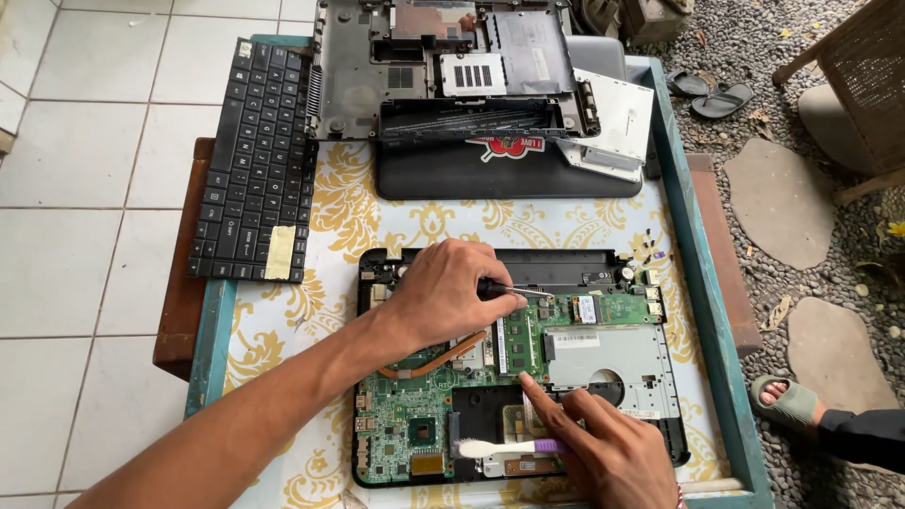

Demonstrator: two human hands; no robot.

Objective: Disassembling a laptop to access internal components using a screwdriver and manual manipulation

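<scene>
An opened laptop base (pixel 603 259) lies on the cloth, its green motherboard (pixel 401 429) bare, with a copper heat pipe (pixel 443 356) and a silver metal plate (pixel 613 358). My left hand (pixel 443 292) rests over the board's upper left, gripping a small black-handled screwdriver (pixel 514 290) whose thin shaft points right toward the memory module (pixel 514 341). At the lower right, my right hand (pixel 603 443) holds a white toothbrush with a purple handle (pixel 504 447) flat over the board. Its index finger stretches out to touch the board beside the memory module.
A detached black keyboard (pixel 255 160) hangs over the table's left side. The laptop's bottom shell (pixel 443 66), a black lid (pixel 509 174) and a silver optical drive (pixel 613 123) lie at the back. Small screws (pixel 650 250) sit right of the base. Another person's sandalled foot (pixel 792 401) is on the gravel.
</scene>
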